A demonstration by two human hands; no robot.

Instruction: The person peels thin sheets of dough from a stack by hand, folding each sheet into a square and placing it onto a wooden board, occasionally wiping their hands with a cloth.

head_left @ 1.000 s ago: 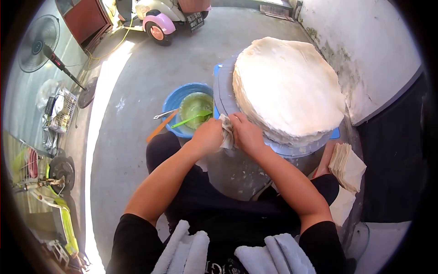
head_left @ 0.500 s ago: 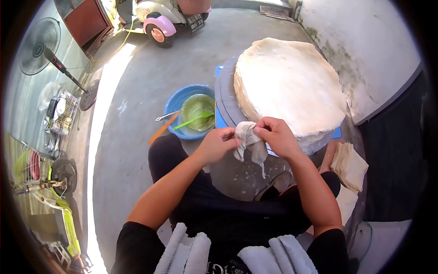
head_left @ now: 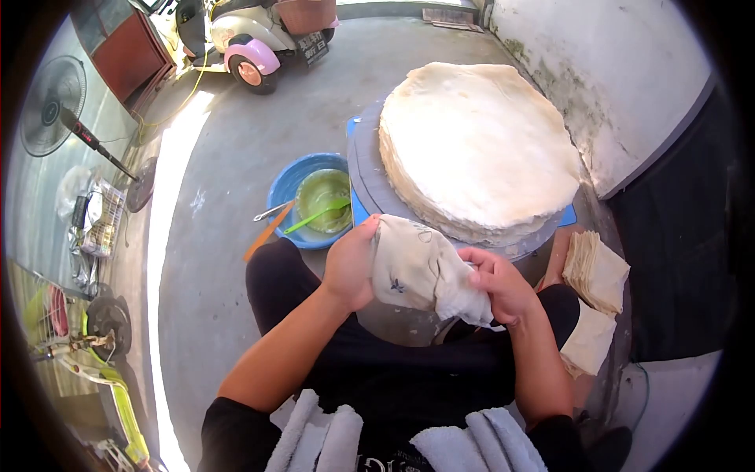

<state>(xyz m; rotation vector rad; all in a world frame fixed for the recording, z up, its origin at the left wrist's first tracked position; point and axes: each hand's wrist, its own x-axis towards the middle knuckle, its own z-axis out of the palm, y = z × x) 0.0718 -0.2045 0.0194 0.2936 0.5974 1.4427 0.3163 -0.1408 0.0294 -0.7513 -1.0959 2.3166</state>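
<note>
A pale cloth (head_left: pixel 417 267) with a small dark flower mark is stretched between my two hands, above my lap. My left hand (head_left: pixel 351 263) grips its left side, with part of the fingers hidden behind it. At the cloth's right end my right hand (head_left: pixel 503 289) pinches the bunched fabric. Just beyond the hands, a tall stack of round, pale thin sheets (head_left: pixel 480 141) rests on a grey round board (head_left: pixel 366 157) over something blue.
Left of the board, a blue basin (head_left: pixel 283 189) holds a bowl of greenish liquid (head_left: pixel 322 189) with a green spatula (head_left: pixel 318 214). Square sheets (head_left: pixel 595 271) are piled at the right. A fan (head_left: pixel 53 106) and a scooter (head_left: pixel 252 47) stand farther off.
The cloth, bunched and hanging before, is now spread wider and closer to my body. My hands have moved apart and lower. The whole view has shifted slightly.
</note>
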